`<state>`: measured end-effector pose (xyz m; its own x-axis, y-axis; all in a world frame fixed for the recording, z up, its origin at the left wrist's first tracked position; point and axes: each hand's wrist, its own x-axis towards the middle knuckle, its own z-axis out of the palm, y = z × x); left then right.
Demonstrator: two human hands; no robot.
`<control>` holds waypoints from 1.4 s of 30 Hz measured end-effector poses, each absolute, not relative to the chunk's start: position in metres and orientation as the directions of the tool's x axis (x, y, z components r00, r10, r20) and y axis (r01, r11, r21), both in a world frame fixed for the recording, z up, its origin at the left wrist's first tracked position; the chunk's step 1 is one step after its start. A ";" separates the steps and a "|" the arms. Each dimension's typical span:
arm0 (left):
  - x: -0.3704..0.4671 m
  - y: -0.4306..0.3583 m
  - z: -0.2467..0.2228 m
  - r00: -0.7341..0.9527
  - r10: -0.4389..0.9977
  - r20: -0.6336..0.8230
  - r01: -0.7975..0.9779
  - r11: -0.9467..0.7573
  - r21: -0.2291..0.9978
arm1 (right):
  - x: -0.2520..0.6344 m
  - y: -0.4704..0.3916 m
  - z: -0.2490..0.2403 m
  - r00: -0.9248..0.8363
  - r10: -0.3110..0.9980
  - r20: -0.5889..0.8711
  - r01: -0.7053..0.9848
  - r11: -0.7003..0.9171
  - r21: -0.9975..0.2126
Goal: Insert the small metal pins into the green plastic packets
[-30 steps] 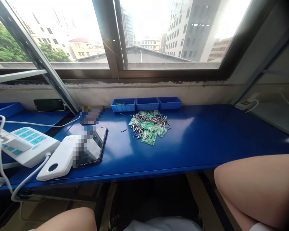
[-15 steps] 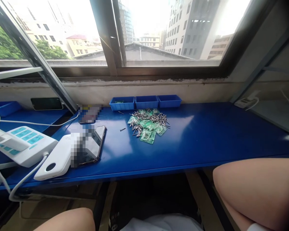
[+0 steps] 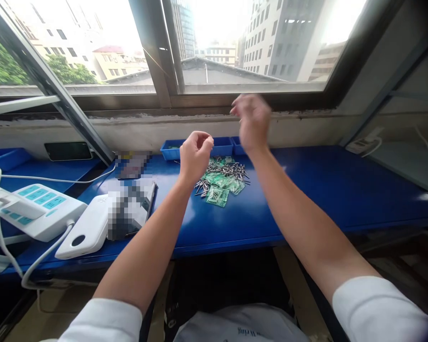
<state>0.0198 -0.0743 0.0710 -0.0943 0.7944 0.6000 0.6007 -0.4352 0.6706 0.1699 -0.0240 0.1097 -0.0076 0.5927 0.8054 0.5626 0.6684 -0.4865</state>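
Note:
My left hand (image 3: 196,156) is raised in front of the blue bins, fingers curled round toward the thumb, and I see nothing in it. Higher and to the right, my right hand (image 3: 255,121) is in the air before the window sill. Its fingers look bent but are smeared by motion. Below and between the hands lies a heap of metal screws (image 3: 233,170) mixed with small green-printed clear bags (image 3: 217,195). Behind the heap stand a left blue bin (image 3: 169,152), a middle blue bin (image 3: 224,147) and a right blue bin (image 3: 238,148), partly covered by my hands.
The blue table (image 3: 306,190) runs along the window wall. At the left lie a white power strip (image 3: 39,209) with cables, a white power bank (image 3: 87,228) and a phone (image 3: 148,202), partly blurred out. Another phone (image 3: 67,151) leans farther back. A metal shelf post (image 3: 50,80) rises at the left.
Both arms have swung up and forward from the lower edge, bringing my hands into view over the table's back. The screws and bags look unmoved.

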 end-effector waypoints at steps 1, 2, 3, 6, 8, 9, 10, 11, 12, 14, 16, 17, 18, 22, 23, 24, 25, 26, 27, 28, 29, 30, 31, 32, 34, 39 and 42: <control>0.018 -0.057 0.067 -0.088 0.812 0.576 0.610 -0.413 0.676 | 0.166 -0.023 0.102 -0.030 0.632 0.775 0.601 0.631 -0.490; 0.016 -0.041 0.061 -0.082 0.833 0.547 0.627 -0.384 0.678 | 0.162 -0.021 0.091 -0.065 0.682 0.728 0.648 0.584 -0.489; 0.013 -0.026 0.054 -0.087 0.854 0.513 0.650 -0.342 0.679 | 0.158 -0.017 0.080 -0.105 0.738 0.666 0.699 0.532 -0.479; 0.007 0.003 0.026 -0.064 0.904 0.423 0.729 -0.247 0.638 | 0.149 -0.001 0.042 -0.190 0.862 0.470 0.820 0.403 -0.407; 0.005 0.009 0.009 -0.003 0.926 0.378 0.795 -0.227 0.562 | 0.146 0.007 0.022 -0.207 0.896 0.392 0.869 0.353 -0.347; 0.005 0.009 0.003 0.026 0.931 0.364 0.822 -0.228 0.522 | 0.146 0.010 0.015 -0.219 0.910 0.352 0.884 0.337 -0.323; 0.006 0.008 -0.001 0.064 0.929 0.364 0.845 -0.245 0.476 | 0.146 0.011 0.010 -0.220 0.921 0.321 0.897 0.321 -0.305; 0.006 0.007 -0.004 0.097 0.926 0.366 0.863 -0.261 0.433 | 0.146 0.012 0.007 -0.225 0.928 0.298 0.903 0.314 -0.294; 0.007 0.006 -0.006 0.128 0.922 0.366 0.875 -0.278 0.395 | 0.146 0.011 0.004 -0.231 0.931 0.283 0.906 0.312 -0.287; 0.008 0.005 -0.007 0.177 0.917 0.357 0.888 -0.306 0.343 | 0.147 0.010 0.003 -0.240 0.929 0.283 0.903 0.321 -0.285; 0.008 0.004 -0.008 0.205 0.916 0.344 0.891 -0.320 0.322 | 0.147 0.008 0.002 -0.255 0.919 0.302 0.896 0.342 -0.283; 0.008 0.003 -0.008 0.213 0.915 0.344 0.891 -0.326 0.316 | 0.147 0.007 0.002 -0.265 0.912 0.312 0.892 0.355 -0.280; 0.008 0.003 -0.008 0.219 0.912 0.348 0.890 -0.332 0.311 | 0.147 0.006 0.002 -0.279 0.905 0.320 0.886 0.371 -0.277; 0.008 0.002 -0.010 0.209 0.911 0.354 0.894 -0.325 0.309 | 0.146 0.006 0.002 -0.333 0.889 0.315 0.871 0.418 -0.257; 0.008 0.001 -0.010 0.202 0.915 0.350 0.894 -0.318 0.316 | 0.146 0.006 0.002 -0.338 0.889 0.310 0.872 0.420 -0.253; 0.008 0.001 -0.010 0.195 0.917 0.349 0.893 -0.313 0.325 | 0.146 0.007 0.002 -0.341 0.888 0.309 0.871 0.422 -0.251; 0.007 0.002 -0.010 0.192 0.915 0.356 0.888 -0.316 0.334 | 0.146 0.007 0.002 -0.338 0.886 0.317 0.870 0.423 -0.255; 0.007 0.002 -0.010 0.195 0.906 0.375 0.880 -0.331 0.341 | 0.147 0.008 0.002 -0.330 0.883 0.335 0.865 0.425 -0.267; 0.006 0.003 -0.009 0.204 0.891 0.405 0.868 -0.357 0.346 | 0.147 0.010 0.001 -0.319 0.876 0.361 0.857 0.430 -0.284; 0.006 0.003 -0.009 0.215 0.871 0.442 0.853 -0.388 0.349 | 0.148 0.011 0.001 -0.306 0.867 0.393 0.845 0.438 -0.307; 0.005 0.004 -0.008 0.225 0.848 0.481 0.836 -0.421 0.351 | 0.149 0.013 0.000 -0.295 0.855 0.426 0.829 0.451 -0.332; 0.005 0.005 -0.007 0.232 0.823 0.518 0.819 -0.453 0.354 | 0.150 0.014 0.000 -0.284 0.843 0.456 0.808 0.467 -0.360; 0.004 0.006 -0.007 0.235 0.801 0.551 0.800 -0.481 0.358 | 0.151 0.015 -0.001 -0.272 0.832 0.483 0.783 0.483 -0.391; 0.004 0.007 -0.006 0.234 0.781 0.578 0.782 -0.505 0.366 | 0.152 0.016 0.000 -0.259 0.825 0.503 0.754 0.498 -0.429; 0.004 0.007 -0.004 0.228 0.754 0.616 0.748 -0.541 0.385 | 0.153 0.016 0.000 -0.228 0.825 0.518 0.675 0.517 -0.527; 0.006 0.005 -0.001 0.161 0.763 0.626 0.678 -0.547 0.492 | 0.158 0.015 0.007 -0.139 0.873 0.468 0.267 0.488 -0.831; 0.006 0.005 0.001 0.102 0.798 0.594 0.641 -0.510 0.573 | 0.161 0.014 0.012 -0.073 0.908 0.412 0.076 0.417 -0.906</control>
<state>0.0057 0.0051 0.0009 0.1024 0.7976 0.5944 0.6413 -0.5098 0.5735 0.1610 0.0141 0.0123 -0.0729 0.9082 0.4121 0.0756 0.4170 -0.9057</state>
